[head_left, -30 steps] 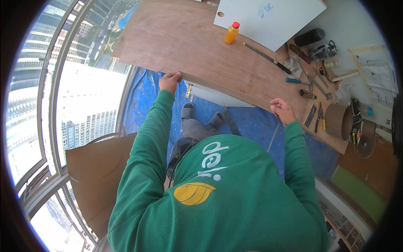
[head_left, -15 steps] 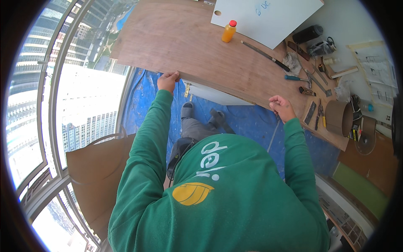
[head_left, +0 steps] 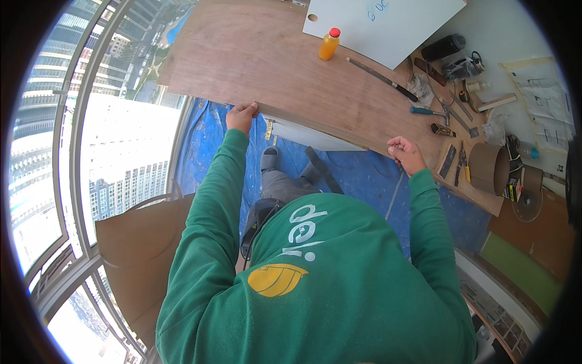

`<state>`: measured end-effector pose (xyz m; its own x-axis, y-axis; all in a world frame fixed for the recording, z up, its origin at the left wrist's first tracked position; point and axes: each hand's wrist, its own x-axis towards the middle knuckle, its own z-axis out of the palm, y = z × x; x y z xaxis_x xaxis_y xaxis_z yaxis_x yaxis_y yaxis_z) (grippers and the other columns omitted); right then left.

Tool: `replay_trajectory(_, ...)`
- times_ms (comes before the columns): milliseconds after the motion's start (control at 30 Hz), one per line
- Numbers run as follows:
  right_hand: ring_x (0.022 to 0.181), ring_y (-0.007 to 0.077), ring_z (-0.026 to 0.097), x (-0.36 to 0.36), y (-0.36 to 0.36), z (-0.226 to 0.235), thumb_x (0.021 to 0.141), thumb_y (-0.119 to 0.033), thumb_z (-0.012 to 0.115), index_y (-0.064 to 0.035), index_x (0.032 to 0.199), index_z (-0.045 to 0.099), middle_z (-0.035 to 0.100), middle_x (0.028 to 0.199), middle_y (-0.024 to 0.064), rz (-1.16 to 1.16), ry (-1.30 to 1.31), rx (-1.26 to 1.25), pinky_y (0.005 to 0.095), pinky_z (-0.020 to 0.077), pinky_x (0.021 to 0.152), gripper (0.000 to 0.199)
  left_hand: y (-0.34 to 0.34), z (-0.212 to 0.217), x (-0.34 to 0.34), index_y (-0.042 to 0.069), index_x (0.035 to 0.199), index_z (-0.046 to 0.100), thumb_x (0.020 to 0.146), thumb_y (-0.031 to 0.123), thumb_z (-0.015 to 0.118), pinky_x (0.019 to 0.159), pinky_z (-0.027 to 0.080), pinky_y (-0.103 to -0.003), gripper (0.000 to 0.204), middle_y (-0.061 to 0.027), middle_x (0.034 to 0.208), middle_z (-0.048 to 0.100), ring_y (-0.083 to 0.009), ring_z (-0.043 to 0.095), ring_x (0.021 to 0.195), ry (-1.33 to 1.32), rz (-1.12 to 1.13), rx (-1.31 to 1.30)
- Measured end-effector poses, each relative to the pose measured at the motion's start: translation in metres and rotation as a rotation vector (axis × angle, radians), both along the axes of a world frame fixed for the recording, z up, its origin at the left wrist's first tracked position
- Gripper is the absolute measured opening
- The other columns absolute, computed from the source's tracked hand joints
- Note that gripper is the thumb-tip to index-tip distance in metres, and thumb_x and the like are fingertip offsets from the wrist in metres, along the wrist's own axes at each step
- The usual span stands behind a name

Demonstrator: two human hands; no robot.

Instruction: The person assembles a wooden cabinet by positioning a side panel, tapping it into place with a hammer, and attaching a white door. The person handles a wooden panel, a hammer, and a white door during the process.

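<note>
A large reddish-brown plywood board lies flat like a worktop in front of me. My left hand is closed on its near edge, with thumb and fingers at the edge. Farther right, my right hand is at the same edge, fingers curled and thumb pinched in. Whatever is between its fingertips is too small to make out. Under the near edge, between my hands, is a white panel with a brass-coloured hinge. Below it, a dark strip slants beside my foot.
On the board stand an orange-juice bottle and a white panel. A long file, a hammer, pliers and a brown roll of banding lie rightward. Blue sheeting covers the floor; windows rise left.
Both hands keep almost the same place and grip. By my foot, more of the dark strip shows, and the foot has shifted slightly.
</note>
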<state>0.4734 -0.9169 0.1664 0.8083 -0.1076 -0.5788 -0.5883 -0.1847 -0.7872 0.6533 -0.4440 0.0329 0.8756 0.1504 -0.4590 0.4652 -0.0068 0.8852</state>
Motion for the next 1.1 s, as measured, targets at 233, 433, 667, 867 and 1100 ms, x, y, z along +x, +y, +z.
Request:
replay_trajectory(233, 0.069, 0.0055, 0.05, -0.002, 0.001, -0.003, 0.096, -0.008, 0.066, -0.0052, 0.111, 0.064, 0.06, 0.082, -0.0044, 0.0, 0.007, -0.018, 0.0224, 0.0424, 0.063, 0.015, -0.001, 0.002, 0.0, 0.004, 0.1, 0.076, 0.088, 0.024, 0.08, 0.065, 0.045, -0.029, 0.023, -0.0046, 0.086, 0.075, -0.0137, 0.069, 0.075, -0.009, -0.004, -0.005)
replay_trajectory(433, 0.068, 0.0063, 0.053, -0.004, 0.002, -0.008, 0.094, -0.007, 0.069, -0.0018, 0.11, 0.066, 0.063, 0.083, -0.0014, -0.022, -0.001, -0.046, 0.0232, 0.044, 0.061, 0.018, -0.002, 0.007, -0.002, 0.003, 0.1, 0.077, 0.088, 0.023, 0.081, 0.063, 0.045, -0.027, 0.024, -0.0055, 0.084, 0.074, -0.0131, 0.068, 0.075, -0.028, 0.005, 0.006)
replay_trajectory(667, 0.068, 0.0064, 0.053, -0.006, 0.002, -0.014, 0.094, -0.007, 0.068, -0.0017, 0.11, 0.066, 0.063, 0.082, -0.0017, -0.035, -0.014, -0.056, 0.0234, 0.0442, 0.061, 0.017, -0.009, 0.023, -0.002, -0.005, 0.097, 0.076, 0.088, 0.013, 0.079, 0.072, 0.054, -0.029, 0.021, -0.0083, 0.083, 0.074, -0.014, 0.066, 0.075, -0.024, 0.024, 0.017)
replay_trajectory(867, 0.068, 0.0063, 0.053, -0.005, 0.002, -0.016, 0.094, -0.006, 0.068, -0.0017, 0.11, 0.066, 0.063, 0.083, -0.0016, -0.029, -0.015, -0.068, 0.0233, 0.0443, 0.061, 0.016, -0.008, 0.023, -0.004, -0.005, 0.098, 0.076, 0.088, 0.012, 0.079, 0.073, 0.054, -0.029, 0.021, -0.0082, 0.085, 0.074, -0.0141, 0.066, 0.075, -0.028, 0.031, 0.005)
replay_trajectory(1100, 0.068, 0.0063, 0.053, -0.003, 0.002, -0.014, 0.094, -0.006, 0.068, -0.0014, 0.11, 0.066, 0.063, 0.084, -0.0012, -0.026, -0.01, -0.071, 0.0231, 0.0443, 0.062, 0.016, -0.008, 0.023, -0.004, -0.005, 0.098, 0.076, 0.088, 0.012, 0.078, 0.073, 0.054, -0.03, 0.02, -0.0088, 0.085, 0.074, -0.0148, 0.066, 0.076, -0.009, 0.037, 0.0)
